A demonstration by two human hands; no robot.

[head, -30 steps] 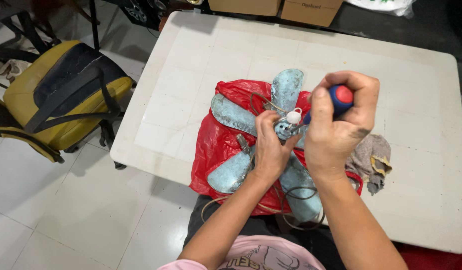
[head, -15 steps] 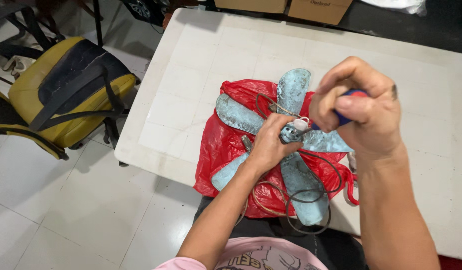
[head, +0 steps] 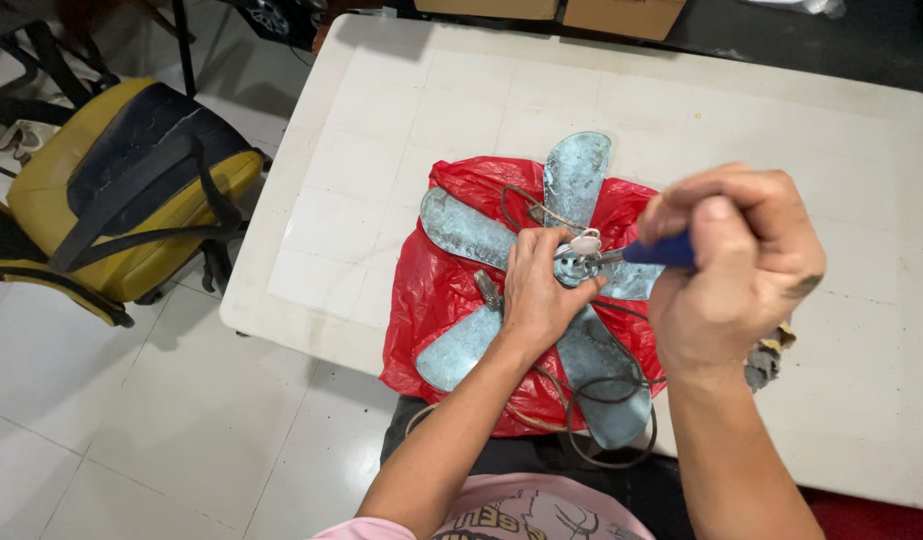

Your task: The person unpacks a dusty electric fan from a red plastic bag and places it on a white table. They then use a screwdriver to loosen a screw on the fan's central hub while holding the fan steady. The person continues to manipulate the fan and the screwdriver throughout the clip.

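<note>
A dusty pale-blue fan blade point(head: 468, 228) with several paddles lies on a red plastic bag point(head: 438, 292) on a white table point(head: 381, 120). My left hand point(head: 537, 290) presses down on the fan's hub, fingers curled around its metal centre. My right hand point(head: 733, 268) is raised closer to the camera, closed around a screwdriver with a blue handle point(head: 659, 251); its shaft points left into the hub beside a small white part point(head: 585, 242). A dark cord point(head: 606, 405) loops over the near blades.
A yellow and black chair point(head: 121, 190) stands on the tiled floor at left. Cardboard boxes point(head: 621, 15) sit past the table's far edge. A grey crumpled rag point(head: 763, 360) lies partly hidden behind my right wrist. My lap is under the table's near edge.
My right hand has turned and come lower and nearer the camera, bringing the screwdriver tip sideways into the hub. The left hand stays on the hub.
</note>
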